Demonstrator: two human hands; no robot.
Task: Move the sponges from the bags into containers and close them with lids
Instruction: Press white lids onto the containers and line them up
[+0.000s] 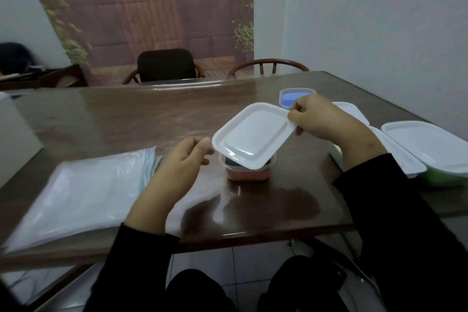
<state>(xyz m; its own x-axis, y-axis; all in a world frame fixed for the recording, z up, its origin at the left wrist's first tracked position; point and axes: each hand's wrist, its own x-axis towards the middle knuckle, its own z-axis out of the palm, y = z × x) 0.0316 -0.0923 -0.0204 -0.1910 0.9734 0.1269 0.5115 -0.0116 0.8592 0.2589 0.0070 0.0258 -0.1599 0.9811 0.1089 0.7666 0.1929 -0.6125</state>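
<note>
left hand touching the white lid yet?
Cannot tell. In the head view the left hand sits right at the white lid edge; motion blur hides any gap.

- White lid [253, 134]: tilted, above the open container [247, 172].
- Open container: clear, holds pink and dark sponges.
- Flat bags [83, 192]: left of it.

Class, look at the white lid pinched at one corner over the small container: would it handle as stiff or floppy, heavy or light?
The white lid probably handles stiff: the right hand pinches only one corner, yet it stays flat. It seems light, since that pinch alone carries it. Its glossy surface could be slippery.
</note>
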